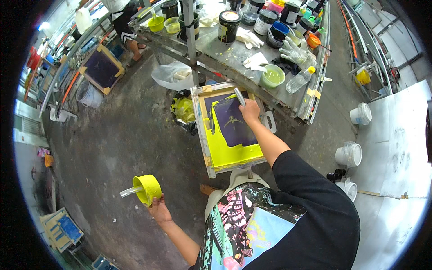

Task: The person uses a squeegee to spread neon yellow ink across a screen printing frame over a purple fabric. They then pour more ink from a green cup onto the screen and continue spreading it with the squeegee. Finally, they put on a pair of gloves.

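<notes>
My left hand grips a bright yellow cup with a pale flat stick poking out leftward; the cup is held over the floor at the lower left. A framed screen lies in front of me, with yellow ink spread along its bottom and left side around a dark purple middle bearing a faint pale design. My right hand is closed on a squeegee with a grey handle, at the upper right of that screen.
A metal bench behind the screen holds ink tubs, gloves, a green cup and a bottle. Plastic bags sit below. White buckets line the right wall. Another person's legs show upper left, near a second screen.
</notes>
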